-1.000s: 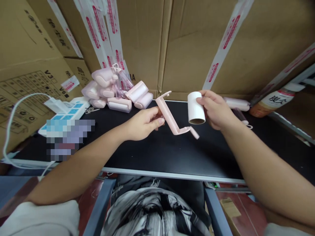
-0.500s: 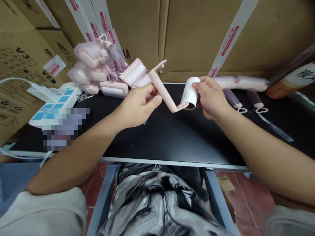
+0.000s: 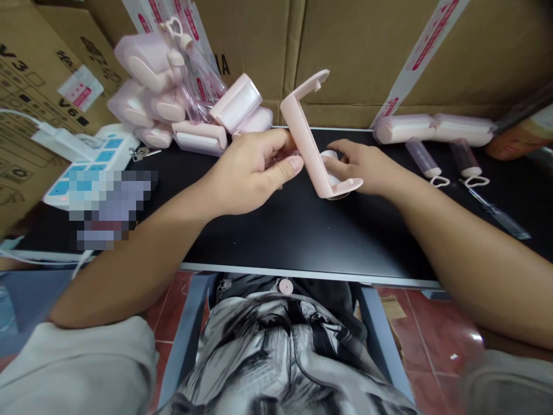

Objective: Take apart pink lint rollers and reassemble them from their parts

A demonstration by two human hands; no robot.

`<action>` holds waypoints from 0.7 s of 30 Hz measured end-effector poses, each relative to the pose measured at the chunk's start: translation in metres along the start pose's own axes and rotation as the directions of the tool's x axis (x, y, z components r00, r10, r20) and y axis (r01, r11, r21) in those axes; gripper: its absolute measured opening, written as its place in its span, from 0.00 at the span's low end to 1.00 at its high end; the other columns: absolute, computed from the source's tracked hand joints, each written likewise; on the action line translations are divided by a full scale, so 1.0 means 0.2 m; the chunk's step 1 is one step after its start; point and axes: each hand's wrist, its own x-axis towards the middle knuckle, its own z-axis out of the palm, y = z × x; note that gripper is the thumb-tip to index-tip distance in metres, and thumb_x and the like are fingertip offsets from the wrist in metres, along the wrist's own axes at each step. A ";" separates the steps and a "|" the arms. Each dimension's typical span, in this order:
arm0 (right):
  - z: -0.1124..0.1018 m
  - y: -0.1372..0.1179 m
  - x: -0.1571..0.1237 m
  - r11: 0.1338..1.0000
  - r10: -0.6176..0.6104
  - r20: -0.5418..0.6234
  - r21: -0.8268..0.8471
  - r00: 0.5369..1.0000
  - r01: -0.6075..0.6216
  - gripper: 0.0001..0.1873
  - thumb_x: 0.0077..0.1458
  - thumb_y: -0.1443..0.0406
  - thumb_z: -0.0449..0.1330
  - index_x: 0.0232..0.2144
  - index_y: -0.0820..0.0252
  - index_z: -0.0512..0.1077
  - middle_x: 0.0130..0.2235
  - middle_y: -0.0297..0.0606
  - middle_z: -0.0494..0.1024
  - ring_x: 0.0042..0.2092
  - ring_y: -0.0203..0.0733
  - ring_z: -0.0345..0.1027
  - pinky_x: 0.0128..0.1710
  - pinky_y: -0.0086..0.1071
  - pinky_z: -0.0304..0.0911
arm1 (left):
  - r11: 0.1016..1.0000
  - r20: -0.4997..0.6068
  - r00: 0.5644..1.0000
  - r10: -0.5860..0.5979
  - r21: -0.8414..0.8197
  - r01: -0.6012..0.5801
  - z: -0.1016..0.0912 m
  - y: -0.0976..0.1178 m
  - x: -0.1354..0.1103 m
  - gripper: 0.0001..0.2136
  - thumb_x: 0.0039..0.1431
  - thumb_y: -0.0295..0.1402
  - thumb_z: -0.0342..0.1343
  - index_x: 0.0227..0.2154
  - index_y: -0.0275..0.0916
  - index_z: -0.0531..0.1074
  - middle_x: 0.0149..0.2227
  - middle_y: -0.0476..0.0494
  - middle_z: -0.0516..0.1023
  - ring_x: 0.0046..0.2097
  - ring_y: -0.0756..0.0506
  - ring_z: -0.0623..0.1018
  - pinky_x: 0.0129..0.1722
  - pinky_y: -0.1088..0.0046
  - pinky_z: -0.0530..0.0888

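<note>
My left hand (image 3: 254,173) pinches a pink plastic roller frame (image 3: 309,135) by its long back, holding it tilted above the black table (image 3: 302,230). A white paper roll (image 3: 329,164) sits inside the frame's lower arm, mostly hidden behind it. My right hand (image 3: 367,167) grips that roll with its fingers curled round it, right against the frame. Both forearms reach in from the bottom corners.
A pile of finished pink rollers (image 3: 181,109) lies at the back left. Two more rollers (image 3: 432,128) and clear handles with heart loops (image 3: 425,164) lie at the back right. A white power strip (image 3: 93,164) is on the left. Cardboard boxes (image 3: 367,52) wall the back.
The view tilted down. The white roll went from beside the frame's lower arm to inside the frame, and both hands came lower and closer together over the table.
</note>
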 end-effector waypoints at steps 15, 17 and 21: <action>0.88 -0.27 -0.86 0.837 -0.320 0.750 -0.063 0.579 0.543 0.14 0.62 0.73 0.61 0.47 0.66 0.82 0.45 0.53 0.88 0.42 0.54 0.84 0.32 0.34 0.67 | 0.987 -0.011 0.998 -0.056 -0.150 0.054 -0.05 0.06 0.00 0.12 0.67 0.41 0.63 0.36 0.36 0.75 0.34 0.45 0.77 0.28 0.51 0.76 0.22 0.77 0.73; 0.95 -0.25 -0.81 0.837 -0.312 0.748 -0.076 0.585 0.543 0.13 0.63 0.72 0.60 0.47 0.65 0.82 0.42 0.51 0.88 0.39 0.53 0.83 0.33 0.35 0.69 | 0.986 -0.008 0.998 -0.063 -0.158 0.061 -0.06 0.05 0.00 0.12 0.66 0.41 0.63 0.36 0.36 0.75 0.33 0.45 0.77 0.27 0.52 0.76 0.21 0.78 0.73; 0.82 -0.25 -0.91 0.825 -0.352 0.713 -0.069 0.607 0.560 0.16 0.66 0.74 0.56 0.49 0.65 0.81 0.48 0.54 0.87 0.46 0.54 0.83 0.43 0.39 0.73 | 0.987 -0.027 0.997 -0.066 -0.151 0.061 -0.07 0.04 0.00 0.11 0.66 0.40 0.62 0.36 0.36 0.75 0.33 0.46 0.77 0.27 0.52 0.76 0.21 0.78 0.74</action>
